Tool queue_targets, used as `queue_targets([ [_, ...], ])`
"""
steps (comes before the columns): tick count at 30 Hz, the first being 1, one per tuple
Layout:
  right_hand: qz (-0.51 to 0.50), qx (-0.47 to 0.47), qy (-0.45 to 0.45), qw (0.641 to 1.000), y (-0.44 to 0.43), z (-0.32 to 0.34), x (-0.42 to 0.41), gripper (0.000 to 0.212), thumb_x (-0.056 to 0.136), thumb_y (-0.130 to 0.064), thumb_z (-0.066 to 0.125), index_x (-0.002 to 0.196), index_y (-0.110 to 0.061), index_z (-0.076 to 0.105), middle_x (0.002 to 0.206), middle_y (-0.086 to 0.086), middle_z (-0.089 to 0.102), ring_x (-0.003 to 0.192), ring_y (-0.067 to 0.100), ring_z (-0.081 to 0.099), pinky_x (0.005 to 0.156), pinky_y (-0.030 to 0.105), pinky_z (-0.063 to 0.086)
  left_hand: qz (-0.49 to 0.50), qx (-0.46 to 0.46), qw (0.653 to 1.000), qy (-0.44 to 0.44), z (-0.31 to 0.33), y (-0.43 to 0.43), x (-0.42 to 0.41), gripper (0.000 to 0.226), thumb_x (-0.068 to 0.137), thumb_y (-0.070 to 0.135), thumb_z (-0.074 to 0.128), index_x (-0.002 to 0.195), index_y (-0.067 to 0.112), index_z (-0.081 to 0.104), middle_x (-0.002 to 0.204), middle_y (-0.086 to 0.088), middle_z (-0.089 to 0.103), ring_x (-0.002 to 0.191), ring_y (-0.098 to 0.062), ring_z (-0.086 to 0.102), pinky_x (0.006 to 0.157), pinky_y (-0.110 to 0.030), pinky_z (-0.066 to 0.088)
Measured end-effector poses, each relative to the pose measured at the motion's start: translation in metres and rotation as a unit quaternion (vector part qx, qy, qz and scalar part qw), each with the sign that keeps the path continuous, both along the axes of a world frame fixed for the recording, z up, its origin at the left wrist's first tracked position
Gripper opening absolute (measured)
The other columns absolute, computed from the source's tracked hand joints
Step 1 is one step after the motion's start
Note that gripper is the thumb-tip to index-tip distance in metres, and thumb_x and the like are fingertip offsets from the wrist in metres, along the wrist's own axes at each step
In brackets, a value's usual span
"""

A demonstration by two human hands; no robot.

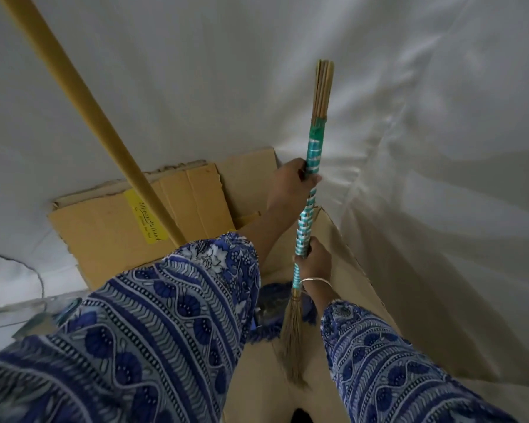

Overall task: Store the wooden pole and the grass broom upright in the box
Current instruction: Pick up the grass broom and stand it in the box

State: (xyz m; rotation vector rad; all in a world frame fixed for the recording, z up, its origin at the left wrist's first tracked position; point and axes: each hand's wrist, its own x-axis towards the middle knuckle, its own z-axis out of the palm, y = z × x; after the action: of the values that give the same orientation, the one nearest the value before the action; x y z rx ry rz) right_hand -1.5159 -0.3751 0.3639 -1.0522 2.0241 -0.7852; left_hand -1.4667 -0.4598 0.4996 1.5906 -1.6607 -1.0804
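Observation:
The grass broom (310,190) stands almost upright inside the open cardboard box (104,230), bristles down and bare stick ends up. Its handle is wrapped in teal and white tape. My left hand (290,184) grips the handle high up. My right hand (313,264) grips it lower, just above the bristles, with a metal bangle on the wrist. The wooden pole (83,102) leans from the upper left down into the box, its lower end hidden behind my left sleeve.
White sheeting (409,148) hangs close behind and to the right of the box. A blue fringed cloth (269,325) lies in the box bottom near the bristles. The box flap carries a yellow label (148,218). A clear plastic object (19,315) sits at the left.

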Motion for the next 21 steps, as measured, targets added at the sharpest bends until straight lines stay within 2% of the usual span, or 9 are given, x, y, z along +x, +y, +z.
queue_targets([
  [2, 0.004, 0.006, -0.004, 1.0, -0.008, -0.006, -0.002, 0.023, 0.067, 0.002, 0.07, 0.087, 0.0, 0.058, 0.093, 0.022, 0.068, 0.086, 0.036, 0.062, 0.072, 0.041, 0.049, 0.002, 0.004, 1.0, 0.003, -0.009, -0.008, -0.001, 0.025, 0.085, 0.02, 0.06, 0.098, 0.0, 0.06, 0.094, -0.02, 0.066, 0.085, -0.03, 0.059, 0.082, -0.045, 0.05],
  [5, 0.009, 0.016, -0.001, 1.0, -0.02, -0.017, -0.003, 0.024, 0.069, 0.002, 0.07, 0.09, 0.0, 0.058, 0.096, 0.022, 0.068, 0.089, 0.037, 0.062, 0.071, 0.034, 0.045, 0.005, 0.008, 1.0, 0.01, -0.022, -0.022, -0.002, 0.023, 0.085, 0.021, 0.058, 0.096, 0.0, 0.06, 0.089, -0.021, 0.064, 0.087, -0.036, 0.06, 0.084, -0.05, 0.051],
  [8, 0.016, 0.02, 0.012, 1.0, -0.034, -0.026, -0.004, 0.026, 0.07, 0.001, 0.069, 0.093, 0.0, 0.058, 0.099, 0.021, 0.068, 0.092, 0.036, 0.062, 0.07, 0.029, 0.041, 0.002, 0.016, 1.0, 0.011, -0.029, -0.038, -0.005, 0.021, 0.087, 0.018, 0.056, 0.096, -0.002, 0.059, 0.08, -0.015, 0.057, 0.077, -0.026, 0.053, 0.082, -0.046, 0.049],
  [10, 0.021, 0.026, 0.027, 0.999, -0.043, -0.029, -0.006, 0.026, 0.071, 0.001, 0.069, 0.095, 0.0, 0.058, 0.102, 0.022, 0.067, 0.095, 0.037, 0.062, 0.074, 0.033, 0.046, 0.0, 0.011, 1.0, 0.001, -0.031, -0.048, -0.008, 0.02, 0.087, 0.017, 0.055, 0.093, -0.001, 0.06, 0.079, -0.015, 0.056, 0.075, -0.022, 0.049, 0.074, -0.039, 0.049],
  [12, 0.021, 0.024, 0.039, 0.999, -0.05, -0.031, -0.008, 0.027, 0.073, 0.002, 0.067, 0.098, 0.001, 0.057, 0.104, 0.023, 0.066, 0.097, 0.038, 0.061, 0.079, 0.037, 0.048, -0.009, 0.001, 1.0, -0.026, -0.033, -0.055, -0.01, 0.015, 0.087, 0.018, 0.056, 0.087, 0.003, 0.059, 0.074, -0.007, 0.052, 0.073, -0.019, 0.046, 0.064, -0.028, 0.039],
  [15, 0.007, 0.031, 0.05, 0.998, -0.054, -0.03, -0.013, 0.025, 0.076, 0.003, 0.063, 0.1, 0.003, 0.057, 0.106, 0.025, 0.065, 0.098, 0.039, 0.061, 0.08, 0.039, 0.049, -0.012, -0.021, 0.999, -0.034, -0.033, -0.059, -0.015, 0.015, 0.086, 0.018, 0.058, 0.085, 0.003, 0.06, 0.071, 0.0, 0.05, 0.07, -0.016, 0.043, 0.05, -0.02, 0.029],
  [18, -0.014, 0.038, 0.063, 0.997, -0.052, -0.027, -0.017, 0.028, 0.076, 0.003, 0.064, 0.103, 0.005, 0.057, 0.108, 0.026, 0.065, 0.101, 0.038, 0.06, 0.082, 0.04, 0.05, -0.009, -0.036, 0.999, -0.026, -0.034, -0.058, -0.022, 0.02, 0.085, 0.017, 0.059, 0.087, -0.003, 0.061, 0.075, -0.003, 0.051, 0.069, -0.016, 0.043, 0.047, -0.021, 0.026],
  [21, -0.025, 0.041, 0.072, 0.996, -0.052, -0.027, -0.019, 0.03, 0.077, 0.001, 0.063, 0.106, 0.006, 0.055, 0.112, 0.027, 0.063, 0.104, 0.039, 0.059, 0.085, 0.043, 0.05, -0.015, -0.025, 0.999, -0.029, -0.034, -0.056, -0.028, 0.021, 0.086, 0.018, 0.058, 0.09, -0.003, 0.062, 0.076, -0.004, 0.052, 0.068, -0.015, 0.043, 0.052, -0.018, 0.026],
])
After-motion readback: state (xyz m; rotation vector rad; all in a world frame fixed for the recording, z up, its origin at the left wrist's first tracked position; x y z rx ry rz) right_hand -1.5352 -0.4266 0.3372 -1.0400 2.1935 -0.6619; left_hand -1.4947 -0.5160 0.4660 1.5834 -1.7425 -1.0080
